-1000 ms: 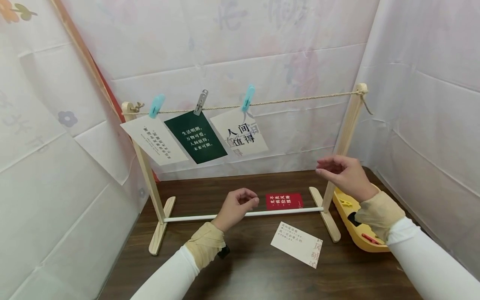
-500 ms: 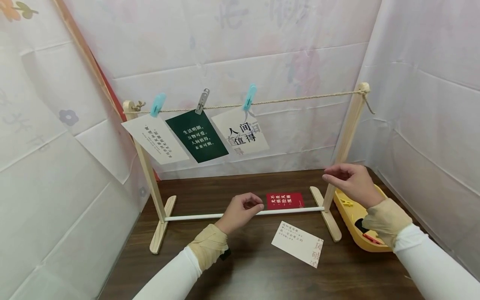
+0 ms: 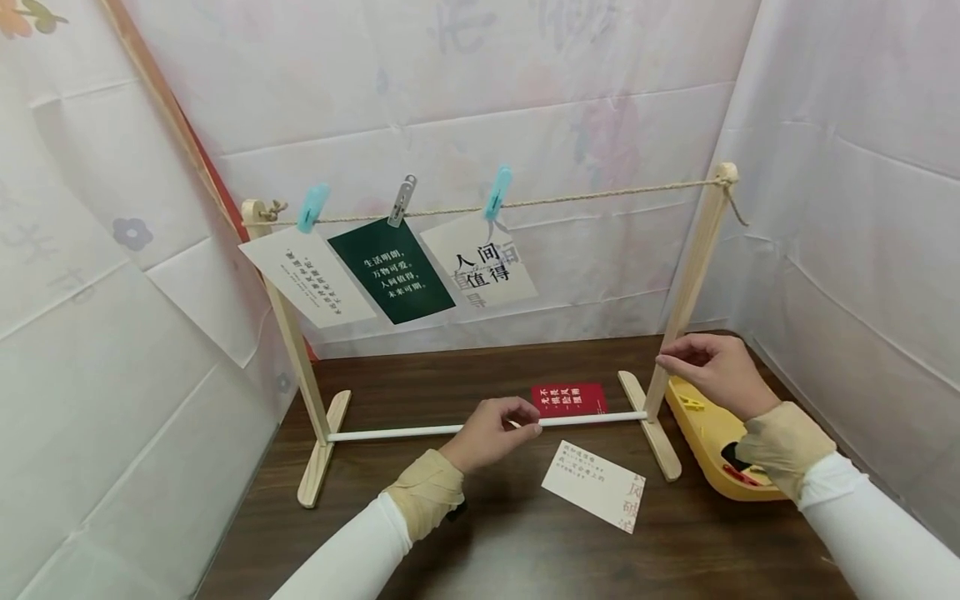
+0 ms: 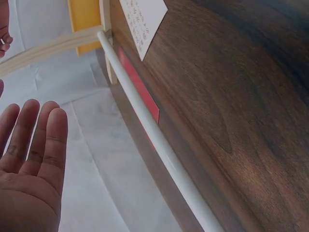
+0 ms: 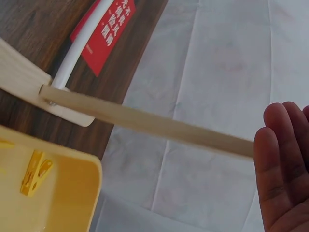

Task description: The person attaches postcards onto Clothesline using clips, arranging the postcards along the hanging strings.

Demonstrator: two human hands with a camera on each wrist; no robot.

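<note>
My left hand [image 3: 491, 433] hovers in front of the white rod [image 3: 397, 434], holding nothing, fingers loosely bent. Just beyond it a red card [image 3: 567, 400] lies on the table, and a cream card [image 3: 595, 486] lies nearer me to the right. My right hand [image 3: 722, 373], also holding nothing, is beside the right wooden post [image 3: 686, 283] and above the yellow tub [image 3: 712, 477]. In the right wrist view a yellow clothespin [image 5: 35, 173] lies in that tub.
A rope [image 3: 615, 194] runs between two posts. From it hang a white card [image 3: 303, 279], a green card [image 3: 392, 271] and a cream printed card [image 3: 480, 262]. Blue clips [image 3: 312, 208] and one grey clip [image 3: 402, 200] grip them. White cloth [image 3: 885, 250] encloses the table.
My left hand has drifted right and slightly toward me along the rod. My right hand has moved right and down, closer over the yellow tub. The cards have stayed put.
</note>
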